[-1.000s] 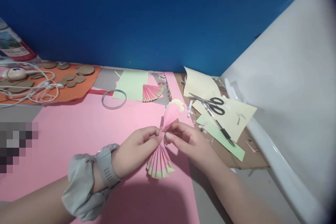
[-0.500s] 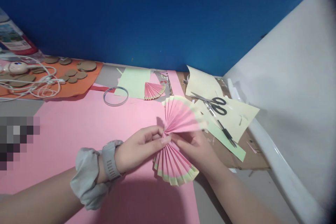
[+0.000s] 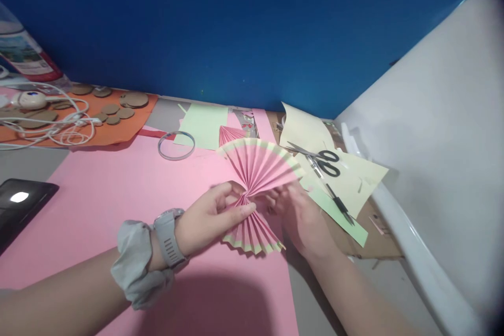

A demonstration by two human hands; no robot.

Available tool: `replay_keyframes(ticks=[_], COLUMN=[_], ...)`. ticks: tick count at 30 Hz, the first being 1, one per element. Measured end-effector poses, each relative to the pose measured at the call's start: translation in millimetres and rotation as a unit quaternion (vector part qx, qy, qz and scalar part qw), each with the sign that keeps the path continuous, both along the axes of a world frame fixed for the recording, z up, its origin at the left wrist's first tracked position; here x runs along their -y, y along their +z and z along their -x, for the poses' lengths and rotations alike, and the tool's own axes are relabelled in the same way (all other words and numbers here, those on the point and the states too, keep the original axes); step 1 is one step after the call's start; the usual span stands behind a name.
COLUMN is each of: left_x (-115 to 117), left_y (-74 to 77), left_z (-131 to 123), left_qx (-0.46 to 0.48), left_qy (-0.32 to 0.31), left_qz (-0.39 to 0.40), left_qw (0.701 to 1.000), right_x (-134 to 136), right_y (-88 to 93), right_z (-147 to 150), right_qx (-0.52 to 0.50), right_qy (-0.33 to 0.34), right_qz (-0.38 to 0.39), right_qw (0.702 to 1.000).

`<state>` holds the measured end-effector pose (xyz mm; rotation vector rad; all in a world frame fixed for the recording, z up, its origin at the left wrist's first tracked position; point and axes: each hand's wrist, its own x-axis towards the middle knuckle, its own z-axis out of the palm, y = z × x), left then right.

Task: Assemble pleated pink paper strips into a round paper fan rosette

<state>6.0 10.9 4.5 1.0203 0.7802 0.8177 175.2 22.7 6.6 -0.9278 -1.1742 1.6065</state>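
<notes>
A pleated paper fan [image 3: 268, 165], pink with a green and pale yellow edge, is pinched at its middle between the thumb and fingers of my left hand [image 3: 216, 215]. Its upper half spreads wide, while the lower half fans out narrower below my thumb. My right hand [image 3: 303, 215] is just right of the fan, its fingers loosely bent and apart, blurred and partly behind the paper. A smaller pink pleated piece [image 3: 230, 135] lies behind the fan, partly covered by it.
Pink paper [image 3: 157, 178] covers the table. A roll of tape [image 3: 176, 146], scissors [image 3: 328, 161] and a pen [image 3: 336, 199] lie around, with green paper [image 3: 202, 123] at the back. Cardboard discs [image 3: 134, 100] and white cables [image 3: 74, 126] are on orange paper. A phone [image 3: 23, 205] is at left.
My right hand has let go of the fan's middle and moved slightly right. The fan has turned, its upper half swinging left and its lower half narrowing. My left hand keeps its pinch.
</notes>
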Motion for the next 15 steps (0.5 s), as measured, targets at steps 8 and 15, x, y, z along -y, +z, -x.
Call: replay_keyframes(ticks=[8, 15], left_x=[1, 3], left_y=[-2.5, 3.8], left_z=[2, 6], left_qx=[-0.104, -0.144], left_qy=[0.008, -0.075], left_qz=[-0.093, -0.172], left_qw=[0.99, 0.972], right_x=[-5, -12], right_y=[15.3, 20.6], right_z=[-16, -27], right_qx=[0.054, -0.017], right_qy=[-0.082, 0.075], right_qz=[-0.001, 0.136], right_qw=[0.995, 0.988])
